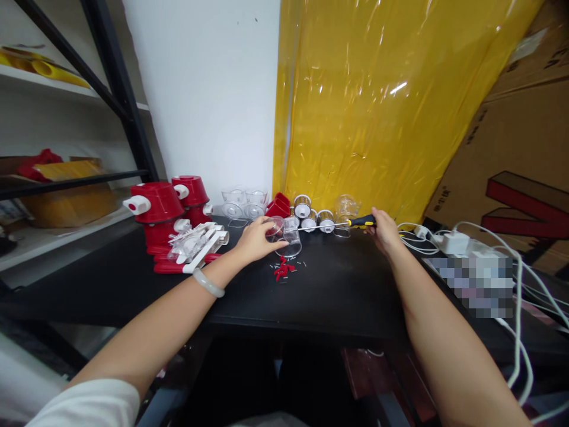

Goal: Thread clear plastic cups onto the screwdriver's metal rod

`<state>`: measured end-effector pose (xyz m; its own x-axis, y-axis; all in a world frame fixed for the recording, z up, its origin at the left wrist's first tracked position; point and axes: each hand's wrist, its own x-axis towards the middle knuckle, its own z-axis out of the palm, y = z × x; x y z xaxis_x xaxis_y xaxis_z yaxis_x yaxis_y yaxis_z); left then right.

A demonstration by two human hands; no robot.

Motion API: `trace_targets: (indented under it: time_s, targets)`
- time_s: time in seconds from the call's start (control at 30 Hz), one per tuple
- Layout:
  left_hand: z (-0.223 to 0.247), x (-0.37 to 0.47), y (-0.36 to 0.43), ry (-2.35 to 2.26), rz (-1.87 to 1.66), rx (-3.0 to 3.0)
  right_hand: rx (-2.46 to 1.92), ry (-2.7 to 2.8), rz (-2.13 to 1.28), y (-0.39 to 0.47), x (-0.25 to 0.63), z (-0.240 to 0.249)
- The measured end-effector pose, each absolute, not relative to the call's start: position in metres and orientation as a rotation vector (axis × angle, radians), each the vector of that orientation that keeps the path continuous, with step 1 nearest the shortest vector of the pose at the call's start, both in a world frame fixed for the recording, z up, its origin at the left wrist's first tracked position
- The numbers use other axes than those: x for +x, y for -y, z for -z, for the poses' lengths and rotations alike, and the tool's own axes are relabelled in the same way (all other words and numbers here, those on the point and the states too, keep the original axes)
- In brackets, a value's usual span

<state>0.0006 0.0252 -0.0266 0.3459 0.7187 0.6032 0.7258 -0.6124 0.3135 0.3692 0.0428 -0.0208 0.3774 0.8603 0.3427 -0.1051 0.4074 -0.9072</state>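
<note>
My left hand point(258, 239) is closed around the side of a clear plastic cup-shaped part point(291, 244) on the black table. In my right hand point(382, 228) is a long screwdriver point(362, 221) with a black and yellow handle. Its thin shaft points left, and the tip reaches the clear part; whether it touches a screw is too small to tell. Just in front of the clear part lie small red pieces point(283, 270) with several loose screws around them.
Red housings point(156, 204) are stacked at the left, with white and clear parts point(198, 242) beside them. Clear bowls point(244, 198), a red container point(278, 206) and metallic cylinders point(303, 206) line the back. White cables point(518, 296) and chargers point(454, 243) occupy the right side.
</note>
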Motion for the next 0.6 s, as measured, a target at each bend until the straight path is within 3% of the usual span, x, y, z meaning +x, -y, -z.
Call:
trace_targets:
  time_s: [0.27,0.6]
  targets:
    - [0.0262,0.0008,-0.0243,1.376,1.156,-2.570,-0.767,0.933,-0.901,-0.0367,0.3683,0.0165]
    - [0.0270,0.0004,-0.0255,1.382,1.149,-2.570,-0.904,1.008,-0.745,-0.0439,0.3679,0.0227]
